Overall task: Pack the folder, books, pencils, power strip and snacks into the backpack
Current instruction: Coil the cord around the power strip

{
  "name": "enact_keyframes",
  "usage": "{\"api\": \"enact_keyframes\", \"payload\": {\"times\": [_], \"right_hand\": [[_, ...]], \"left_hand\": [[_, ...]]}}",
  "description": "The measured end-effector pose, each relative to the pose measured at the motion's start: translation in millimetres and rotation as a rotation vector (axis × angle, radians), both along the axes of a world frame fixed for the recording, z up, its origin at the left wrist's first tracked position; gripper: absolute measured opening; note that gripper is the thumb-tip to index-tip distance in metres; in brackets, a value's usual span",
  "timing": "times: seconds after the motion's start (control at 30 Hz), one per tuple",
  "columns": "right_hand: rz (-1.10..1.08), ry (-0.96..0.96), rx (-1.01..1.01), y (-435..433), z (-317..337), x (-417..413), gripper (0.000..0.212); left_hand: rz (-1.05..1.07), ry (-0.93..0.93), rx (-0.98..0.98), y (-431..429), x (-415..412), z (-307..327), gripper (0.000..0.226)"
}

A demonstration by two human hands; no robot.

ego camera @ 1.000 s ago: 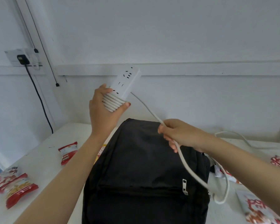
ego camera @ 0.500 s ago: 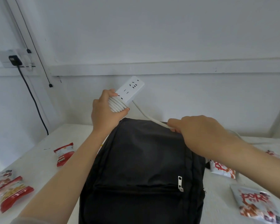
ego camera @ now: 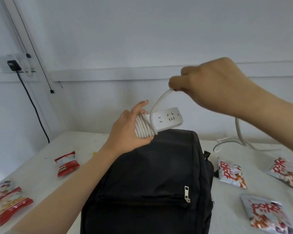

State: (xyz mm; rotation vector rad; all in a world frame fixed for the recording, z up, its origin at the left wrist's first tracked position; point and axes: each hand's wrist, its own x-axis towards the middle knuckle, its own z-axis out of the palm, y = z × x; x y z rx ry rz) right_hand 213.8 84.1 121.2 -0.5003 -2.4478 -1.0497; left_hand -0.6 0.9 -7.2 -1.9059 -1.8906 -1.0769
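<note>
Above backpack, hands gripping cord.

White table, black backpack laid flat at centre, red snack packets scattered at left, silver snack packets at right, loose white cord trailed behind.

Both forearms are bare right up to the lower edge of the view, with no sleeve showing. The left hand wears dark red polish on its fingernail. The right hand carries no ring, watch or glove.
</note>
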Motion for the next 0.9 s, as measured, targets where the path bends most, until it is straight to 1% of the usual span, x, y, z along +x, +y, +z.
{"api": "enact_keyframes", "payload": {"times": [0.07, 0.13, 0.2, 0.33, 0.43, 0.5, 0.57, 0.6, 0.67, 0.73, 0.8, 0.87, 0.9], "right_hand": [[0.032, 0.079, -0.035, 15.9, 5.0, -6.2, 0.015], [0.043, 0.155, -0.075, 31.6, 5.3, -11.3, 0.018], [0.029, 0.197, -0.163, 43.7, 0.3, -15.3, 0.02], [-0.002, 0.205, -0.406, 58.7, -15.3, -23.4, 0.023], [-0.021, 0.177, -0.638, 65.7, -25.8, -29.4, 0.02], [0.0, 0.175, -0.781, 68.2, -34.2, -31.6, 0.012], [0.005, 0.145, -0.82, 66.7, -43.6, -32.3, 0.004], [-0.013, 0.132, -0.825, 63.0, -48.8, -32.5, 0.007], [-0.034, 0.149, -0.9, 51.9, -62.4, -33.6, 0.019], [0.072, 0.156, -1.024, 37.8, -76.7, -37.6, 0.03], [0.167, 0.186, -1.152, 24.1, -87.3, -42.1, 0.035], [0.15, 0.196, -1.226, 12.6, -95.5, -42.9, 0.041], [0.141, 0.2, -1.237, 8.3, -99.6, -42.4, 0.041]], "left_hand": [[-0.048, 0.073, 0.012, -5.9, 4.4, -1.8, 0.1], [-0.094, 0.148, 0.073, -11.7, 8.2, -2.1, 0.094], [-0.115, 0.209, 0.139, -16.2, 10.0, -0.4, 0.084], [-0.108, 0.267, 0.24, -22.0, 10.2, 5.8, 0.071], [-0.101, 0.274, 0.267, -24.7, 11.2, 8.7, 0.073], [-0.104, 0.257, 0.27, -25.3, 14.7, 7.2, 0.072], [-0.107, 0.188, 0.272, -25.6, 19.3, 4.7, 0.071], [-0.105, 0.146, 0.278, -25.4, 21.3, 3.9, 0.07], [-0.09, 0.089, 0.294, -23.9, 24.0, 2.9, 0.069], [-0.068, 0.062, 0.306, -21.6, 25.9, 2.3, 0.066], [-0.052, 0.034, 0.331, -19.4, 27.1, 0.6, 0.062], [-0.032, 0.01, 0.342, -16.9, 27.0, -2.7, 0.061], [-0.021, -0.005, 0.339, -15.7, 26.4, -4.8, 0.061]]}}
